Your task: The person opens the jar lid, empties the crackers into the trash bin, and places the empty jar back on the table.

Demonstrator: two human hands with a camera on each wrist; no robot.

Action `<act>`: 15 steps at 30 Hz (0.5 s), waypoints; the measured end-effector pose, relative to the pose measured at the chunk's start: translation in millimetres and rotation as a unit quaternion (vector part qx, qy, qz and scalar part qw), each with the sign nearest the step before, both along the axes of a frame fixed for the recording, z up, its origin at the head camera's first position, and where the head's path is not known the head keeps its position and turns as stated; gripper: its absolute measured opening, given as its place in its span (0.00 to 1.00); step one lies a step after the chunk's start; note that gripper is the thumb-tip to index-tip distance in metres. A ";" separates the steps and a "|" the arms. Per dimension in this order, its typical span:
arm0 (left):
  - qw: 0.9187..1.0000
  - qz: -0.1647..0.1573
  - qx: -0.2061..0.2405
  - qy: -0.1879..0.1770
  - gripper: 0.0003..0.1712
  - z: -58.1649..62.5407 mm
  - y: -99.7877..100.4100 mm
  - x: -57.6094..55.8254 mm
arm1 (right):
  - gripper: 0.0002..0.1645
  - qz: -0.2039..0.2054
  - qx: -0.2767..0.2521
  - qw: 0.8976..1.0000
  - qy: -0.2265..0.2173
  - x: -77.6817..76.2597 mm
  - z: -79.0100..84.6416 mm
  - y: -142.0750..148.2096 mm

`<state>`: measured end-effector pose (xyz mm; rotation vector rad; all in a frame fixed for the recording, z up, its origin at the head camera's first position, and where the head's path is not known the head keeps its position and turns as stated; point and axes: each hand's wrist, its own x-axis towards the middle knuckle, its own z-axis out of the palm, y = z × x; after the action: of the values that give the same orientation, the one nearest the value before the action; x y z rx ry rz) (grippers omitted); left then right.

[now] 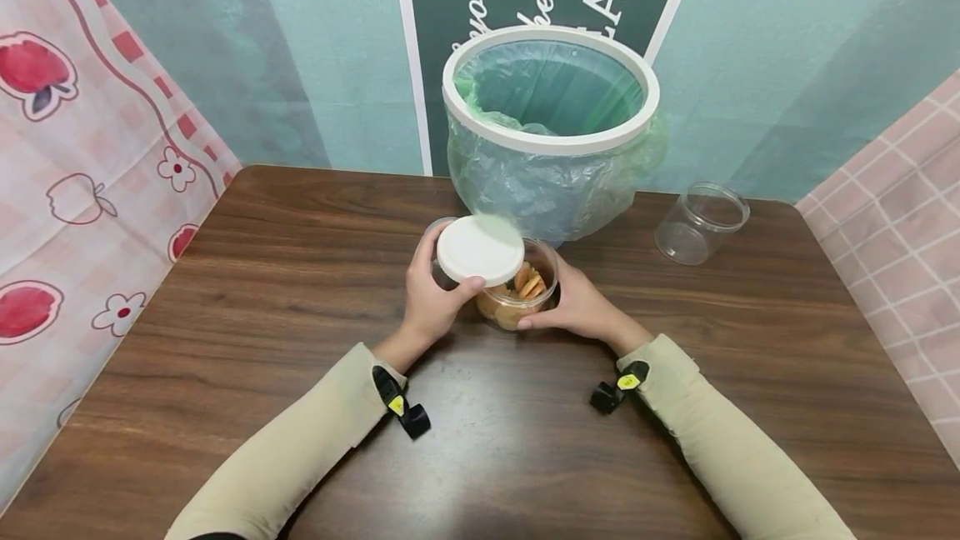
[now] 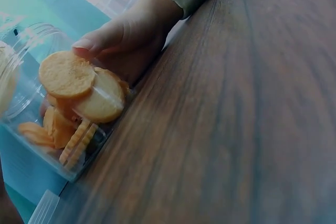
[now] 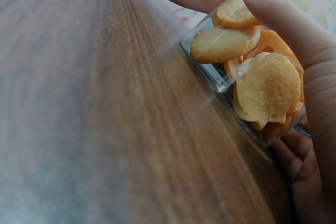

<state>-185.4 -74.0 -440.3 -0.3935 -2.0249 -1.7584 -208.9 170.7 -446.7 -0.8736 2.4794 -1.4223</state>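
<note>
A clear plastic jar (image 1: pixel 553 267) of round, ridged-edge biscuits (image 1: pixel 529 283) stands on the table. My right hand (image 1: pixel 581 307) grips its right side, the thumb in front; the right wrist view shows that thumb along the wall beside pale biscuits (image 3: pixel 268 87). With fingers and thumb at its edge, my left hand (image 1: pixel 433 298) holds a white round lid (image 1: pixel 480 250) over the jar's left part. Whether the lid touches the rim, I cannot tell. Behind the left hand, another clear container (image 1: pixel 442 227) is mostly hidden.
Just behind the jar stands a bin with a white rim (image 1: pixel 551 144) and a translucent green bag (image 1: pixel 532 190). A lidless clear jar (image 1: pixel 701 223) is at the back right of the brown wooden table (image 1: pixel 300 232). Fabric and a tiled surface border the sides.
</note>
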 end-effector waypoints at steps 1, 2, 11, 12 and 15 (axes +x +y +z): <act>1.000 0.001 0.002 -0.001 0.62 0.1 -1.6 0.5 | 0.69 0.002 -0.001 1.000 0.001 -0.5 0.1 0.1; 1.000 0.004 0.003 -0.003 0.62 -0.2 -3.4 1.0 | 0.69 0.003 0.000 1.000 0.002 -0.7 0.1 0.2; 0.999 0.042 -0.002 -0.022 0.63 -1.2 -21.6 2.5 | 0.71 -0.008 0.011 1.000 0.000 1.3 0.5 0.9; 0.999 0.046 -0.003 -0.022 0.63 -1.7 -23.6 2.3 | 0.71 -0.009 0.012 1.000 0.000 1.5 0.5 0.8; 0.998 0.053 -0.006 -0.023 0.64 -2.6 -29.7 1.4 | 0.71 -0.011 0.012 1.000 0.000 1.4 0.4 0.7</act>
<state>-184.0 -103.7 -442.9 -0.2460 -2.0484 -1.7063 -207.4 171.4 -446.3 -0.8446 2.5077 -1.3948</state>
